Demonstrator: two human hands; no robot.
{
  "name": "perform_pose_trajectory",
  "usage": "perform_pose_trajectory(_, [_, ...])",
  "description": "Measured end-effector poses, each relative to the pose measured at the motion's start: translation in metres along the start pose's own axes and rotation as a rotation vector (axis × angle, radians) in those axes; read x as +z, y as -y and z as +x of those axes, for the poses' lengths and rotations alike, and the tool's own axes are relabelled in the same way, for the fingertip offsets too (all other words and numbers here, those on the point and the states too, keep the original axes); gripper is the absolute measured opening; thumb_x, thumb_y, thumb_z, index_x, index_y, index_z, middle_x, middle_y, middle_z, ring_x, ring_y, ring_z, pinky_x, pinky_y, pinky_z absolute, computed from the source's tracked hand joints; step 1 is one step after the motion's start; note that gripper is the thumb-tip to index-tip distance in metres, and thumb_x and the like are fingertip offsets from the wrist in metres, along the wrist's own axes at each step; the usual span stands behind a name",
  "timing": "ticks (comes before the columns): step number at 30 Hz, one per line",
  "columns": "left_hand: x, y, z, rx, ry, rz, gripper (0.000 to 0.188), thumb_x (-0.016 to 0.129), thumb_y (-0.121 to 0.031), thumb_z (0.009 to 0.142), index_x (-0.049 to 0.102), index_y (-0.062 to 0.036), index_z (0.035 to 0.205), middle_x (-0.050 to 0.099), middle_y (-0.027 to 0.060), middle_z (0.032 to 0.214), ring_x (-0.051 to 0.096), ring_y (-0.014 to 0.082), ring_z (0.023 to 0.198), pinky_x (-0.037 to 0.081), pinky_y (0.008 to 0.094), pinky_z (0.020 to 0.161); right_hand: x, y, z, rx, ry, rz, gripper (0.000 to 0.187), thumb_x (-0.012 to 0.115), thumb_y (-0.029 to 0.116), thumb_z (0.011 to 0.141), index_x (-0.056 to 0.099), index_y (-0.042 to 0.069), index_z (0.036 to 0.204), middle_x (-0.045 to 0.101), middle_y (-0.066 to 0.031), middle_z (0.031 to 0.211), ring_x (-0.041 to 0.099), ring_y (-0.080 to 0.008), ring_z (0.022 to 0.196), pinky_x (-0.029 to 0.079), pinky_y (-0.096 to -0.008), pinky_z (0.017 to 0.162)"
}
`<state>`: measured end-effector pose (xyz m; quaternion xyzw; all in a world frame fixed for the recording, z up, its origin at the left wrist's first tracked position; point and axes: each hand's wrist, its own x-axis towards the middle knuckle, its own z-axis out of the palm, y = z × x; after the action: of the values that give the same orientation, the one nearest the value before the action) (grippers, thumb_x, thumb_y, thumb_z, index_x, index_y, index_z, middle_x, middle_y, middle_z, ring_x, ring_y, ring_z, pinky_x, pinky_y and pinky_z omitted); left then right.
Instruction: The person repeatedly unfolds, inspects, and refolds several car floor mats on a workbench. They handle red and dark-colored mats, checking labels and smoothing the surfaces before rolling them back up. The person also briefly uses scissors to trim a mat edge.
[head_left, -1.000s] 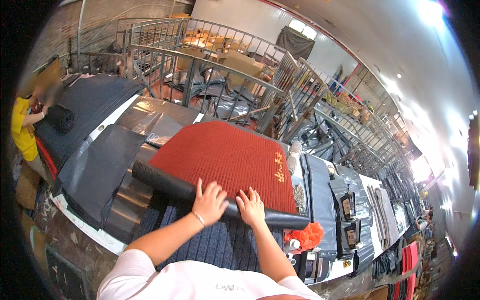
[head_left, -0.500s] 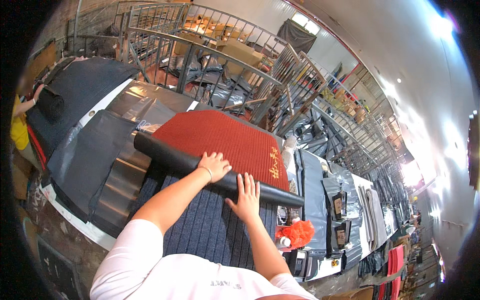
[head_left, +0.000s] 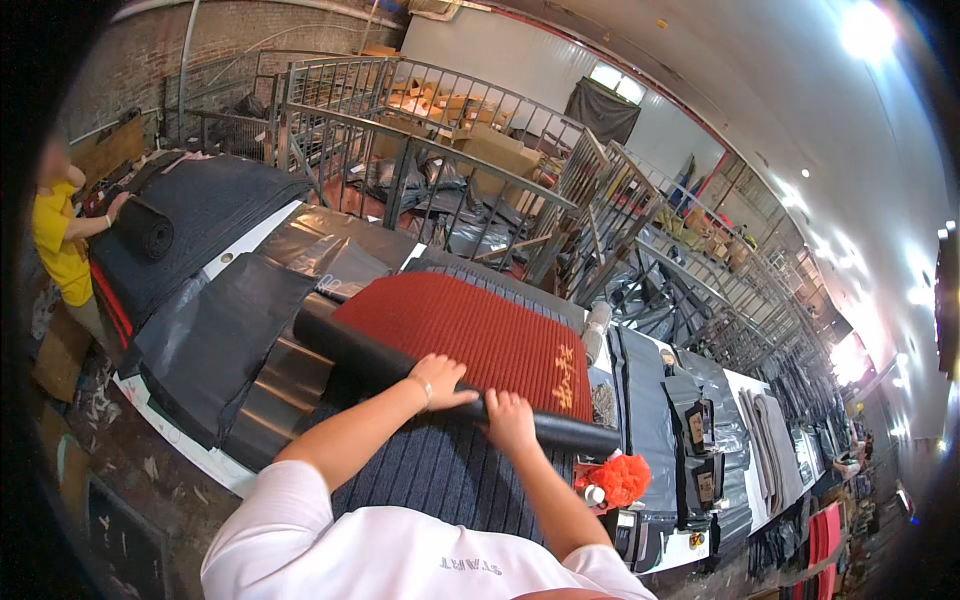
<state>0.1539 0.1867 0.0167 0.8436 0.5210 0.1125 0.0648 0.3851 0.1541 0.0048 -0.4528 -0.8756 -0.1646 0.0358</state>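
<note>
A red ribbed floor mat with yellow lettering lies in front of me, its near edge rolled up with the smooth black backing outward. My left hand is closed over the top of this roll, a band round its wrist. Just to the right, my right hand curls its fingers over the same roll. The undersides of both grips are hidden. Beneath the roll and toward my body spreads a dark blue ribbed mat, which also shows beyond the red mat's far edge.
Black plastic sheets cover the table to the left. There, a person in yellow holds a dark mat roll. On the right are an orange-red plastic bag, a white-capped bottle and grey packages. Metal railings stand behind.
My fingers were spread flat on the roll and now curl over it. The red mat's far edge has come nearer, exposing blue mat behind it. The view has shifted somewhat.
</note>
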Motion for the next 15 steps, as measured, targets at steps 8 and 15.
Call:
perform_pose_trajectory(8, [-0.006,-0.068,-0.22,0.269,0.029,-0.175,0.083,0.065,-0.062,0.094,0.045,-0.0121,0.157,0.04,0.0176,0.161,0.035,0.0376,0.151,0.021,0.0628,0.125,-0.083,0.107,-0.146,-0.01,0.159,0.184,0.071,0.085,0.033,0.071,0.056,0.001,0.126,0.063,-0.0147,0.098,0.067,-0.0322,0.094,0.056,-0.0448,0.08])
perform_pose_trajectory(15, [0.004,-0.101,-0.221,0.231,0.022,-0.068,0.082,0.062,-0.049,0.099,0.028,-0.0185,0.168,0.022,0.0124,0.174,0.019,0.0274,0.162,0.003,0.0679,0.126,-0.088,0.058,-0.095,0.064,0.367,0.661,0.076,0.091,0.046,0.071,0.064,0.002,0.127,0.064,-0.0204,0.122,0.061,-0.0412,0.121,0.053,-0.0486,0.1])
